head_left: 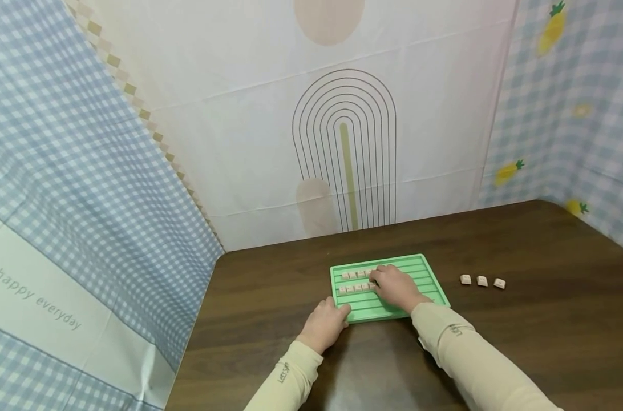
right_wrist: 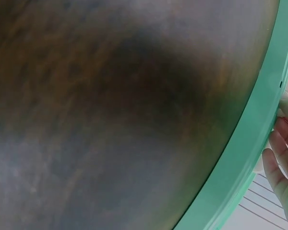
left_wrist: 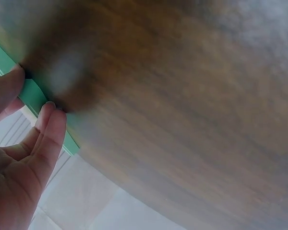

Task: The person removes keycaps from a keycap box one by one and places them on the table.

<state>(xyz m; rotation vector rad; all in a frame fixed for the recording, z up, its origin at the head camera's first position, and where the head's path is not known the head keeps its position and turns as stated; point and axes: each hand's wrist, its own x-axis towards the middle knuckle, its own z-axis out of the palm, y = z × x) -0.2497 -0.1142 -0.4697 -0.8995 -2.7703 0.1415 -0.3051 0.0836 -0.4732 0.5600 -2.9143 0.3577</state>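
Head view: small white blocks sit in two short rows in the left half of a green tray, just right of and below the middle of the frame; the back row lies above the front row. Each block looks like a hard plastic keycap, probably very light and stiff, with smooth faces that could slip if squeezed off-centre. Breaking seems unlikely; nudging a neighbour seems the greater risk, since they stand so close. Two opposite sides, taken low between thumb and forefinger, should give the surest hold.

The green tray appears to be thin, light moulded plastic with a raised rim and narrow ridges across its floor. It may slide or flex under a push, so a corner or side wall is the sensible place to steady it.

The left hand does that at the tray's lower left corner; in the left wrist view its thumb and fingers pinch the green edge. The right hand is over the right ends of the rows, its fingers bent and close together. I cannot tell whether they hold a block, because the hand covers that spot, and the right wrist view catches them only at its right edge.

Farther out, three loose blocks lie apart from one another on the brown table, right of the tray. A pale patterned cloth hangs behind the table.
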